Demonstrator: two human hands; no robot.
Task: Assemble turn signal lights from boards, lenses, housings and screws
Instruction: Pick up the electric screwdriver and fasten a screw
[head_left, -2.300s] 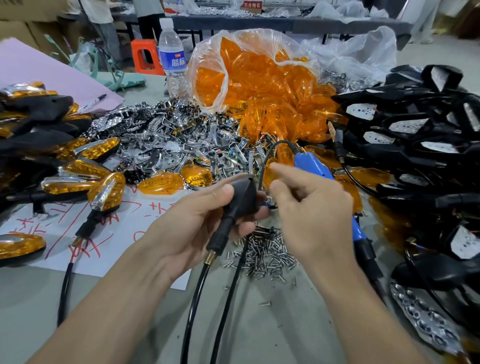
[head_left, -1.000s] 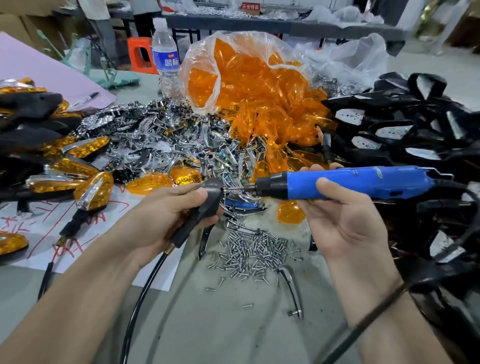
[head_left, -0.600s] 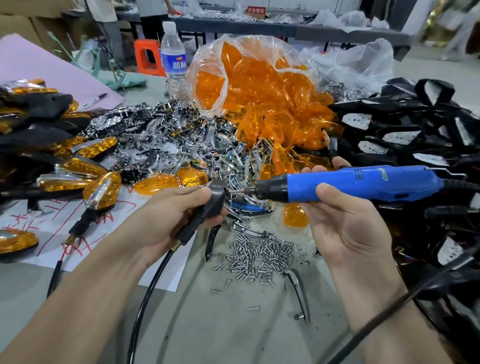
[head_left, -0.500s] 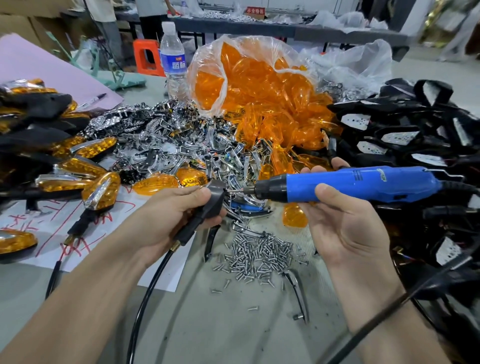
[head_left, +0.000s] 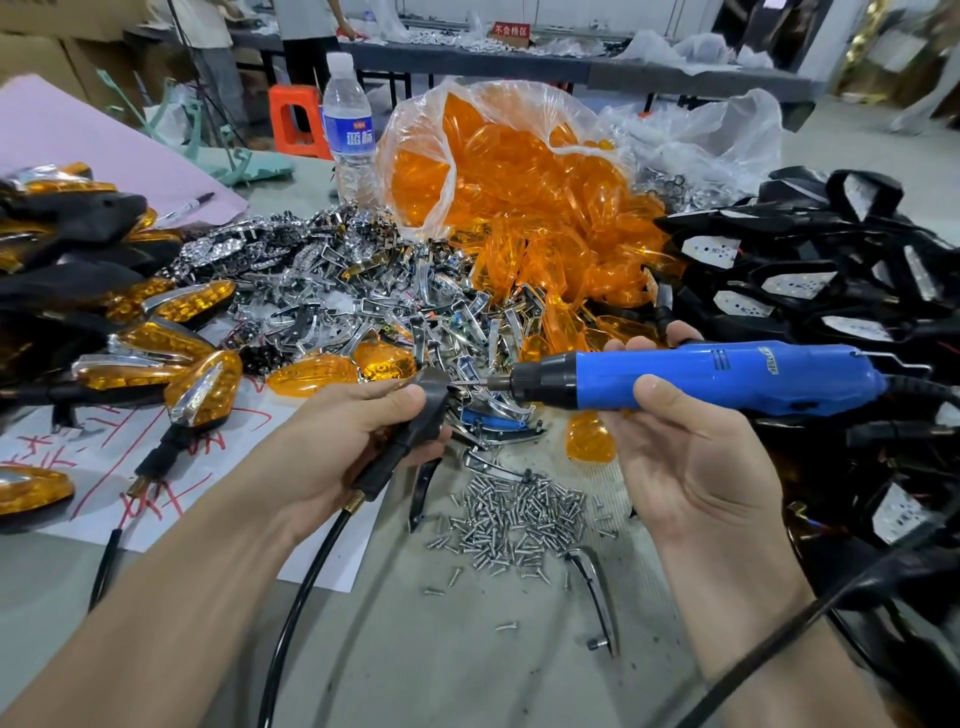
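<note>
Stock rings the grey worktable (head_left: 467, 665) in what looks like reach order: a heap of black plastic housings (head_left: 810, 270) carrying white boards on the right, a clear plastic bag of orange lenses (head_left: 519, 171) at the back, a drift of chrome reflector strips (head_left: 332, 291) in the middle, and finished amber-lensed lights (head_left: 171, 353) on the left, so each part can be drawn inward. Over the nearer part of the table the right hand (head_left: 685, 457) lies palm up under the blue electric screwdriver (head_left: 701, 374), thumb across the near side and fingers curled over the far side, clamped on the barrel, which is held level with its black nose pointing left. The left hand (head_left: 332, 441) meets it, thumb on top and fingers wrapped round the single black housing (head_left: 423, 410), its black cable (head_left: 311, 561) trailing towards the person, probably so the driver bit (head_left: 483, 383) enters straight. The bit's tip is at the housing's edge; whether it carries a screw is too small to tell. Loose silver screws (head_left: 514, 514) lie heaped just below both hands, handy for picking.
</note>
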